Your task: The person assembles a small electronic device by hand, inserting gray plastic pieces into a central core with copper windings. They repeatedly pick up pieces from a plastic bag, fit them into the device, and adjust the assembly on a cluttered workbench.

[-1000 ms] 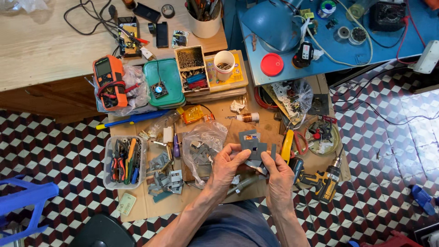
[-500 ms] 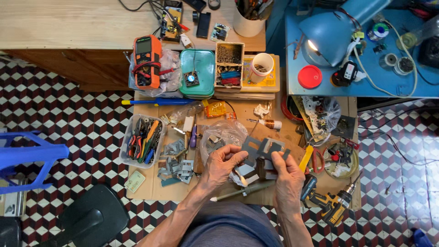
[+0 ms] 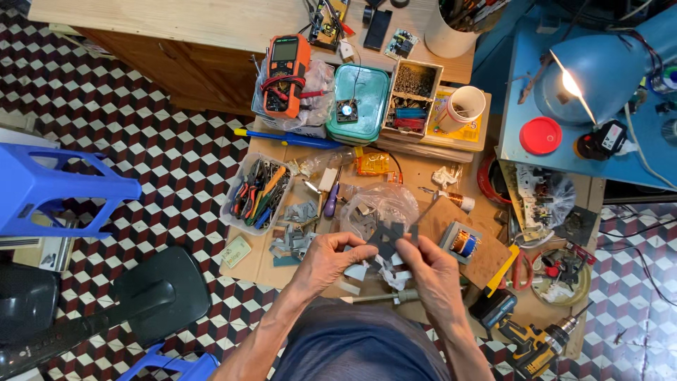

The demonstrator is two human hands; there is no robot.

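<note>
My left hand (image 3: 331, 259) and my right hand (image 3: 431, 271) meet above a low cardboard-covered work board (image 3: 416, 173). Together they pinch a stack of thin grey metal plates (image 3: 386, 238), held up between the fingertips of both hands. Just right of the hands lies a small coil of copper wire in a grey frame (image 3: 462, 242) on a brown board. Loose grey plates (image 3: 293, 243) lie scattered left of my left hand, beside a crumpled clear plastic bag (image 3: 377, 204). A screwdriver (image 3: 377, 298) lies under my wrists.
A clear tray of pliers (image 3: 257, 190) sits at the left. An orange multimeter (image 3: 285, 74), a green tin (image 3: 360, 102) and a white cup (image 3: 462, 106) stand at the back. A cordless drill (image 3: 525, 339) lies lower right. A blue lamp (image 3: 599, 67) shines at right; a blue stool (image 3: 49, 190) stands left.
The view has shifted so the bench sits further right and closer. My hands have stayed together on the grey plates, turning and lifting them slightly.
</note>
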